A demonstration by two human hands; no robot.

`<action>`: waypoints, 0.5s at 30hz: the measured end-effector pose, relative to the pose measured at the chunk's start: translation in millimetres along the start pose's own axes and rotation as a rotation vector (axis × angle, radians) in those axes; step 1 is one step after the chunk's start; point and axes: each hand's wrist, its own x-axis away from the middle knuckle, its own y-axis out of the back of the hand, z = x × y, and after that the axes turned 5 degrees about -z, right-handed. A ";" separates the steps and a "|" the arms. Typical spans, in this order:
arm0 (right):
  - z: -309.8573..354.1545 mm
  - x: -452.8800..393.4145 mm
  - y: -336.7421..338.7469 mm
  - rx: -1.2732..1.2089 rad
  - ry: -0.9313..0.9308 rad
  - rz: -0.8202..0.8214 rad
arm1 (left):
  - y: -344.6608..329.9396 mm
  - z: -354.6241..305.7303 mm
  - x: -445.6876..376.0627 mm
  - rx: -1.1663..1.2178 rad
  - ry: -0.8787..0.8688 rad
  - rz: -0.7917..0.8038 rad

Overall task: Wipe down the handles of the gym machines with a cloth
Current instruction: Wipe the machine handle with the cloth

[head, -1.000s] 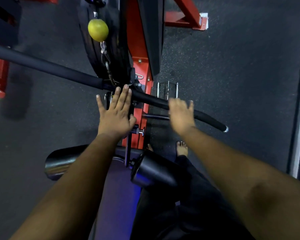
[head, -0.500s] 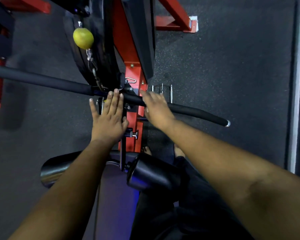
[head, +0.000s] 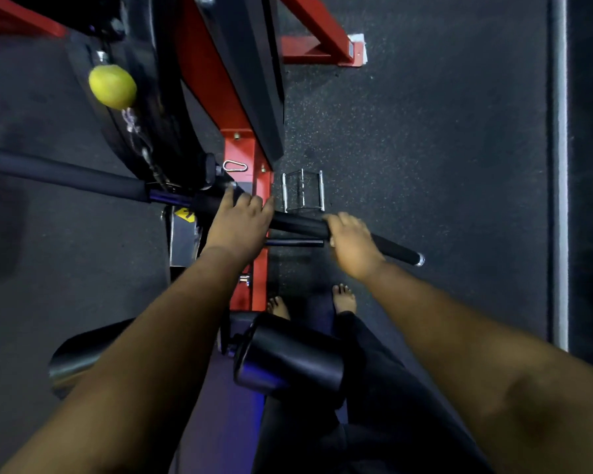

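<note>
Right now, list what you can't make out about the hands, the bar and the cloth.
- Cloth: none visible in the head view; anything under the right hand or left hand is hidden by the hands themselves.
- Right hand: motion-blurred, so the finger positions on the bar are unclear.
- Bar: its left end is cut off by the frame edge.
- Yellow label: half hidden behind the bar, too small to read.
</note>
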 end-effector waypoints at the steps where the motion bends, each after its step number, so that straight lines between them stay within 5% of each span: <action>1: 15.6 -3.1 -1.4 -0.047 0.025 -0.014 | 3.1 -4.7 -4.8 0.015 -0.012 0.020; 7: 58.9 6.8 0.6 -0.099 0.134 -0.129 | 5.5 -13.7 -9.1 0.039 -0.099 0.026; 15: -63.1 60.3 -5.0 -0.175 -0.201 -0.017 | 5.3 -16.6 -3.4 -0.066 -0.162 0.024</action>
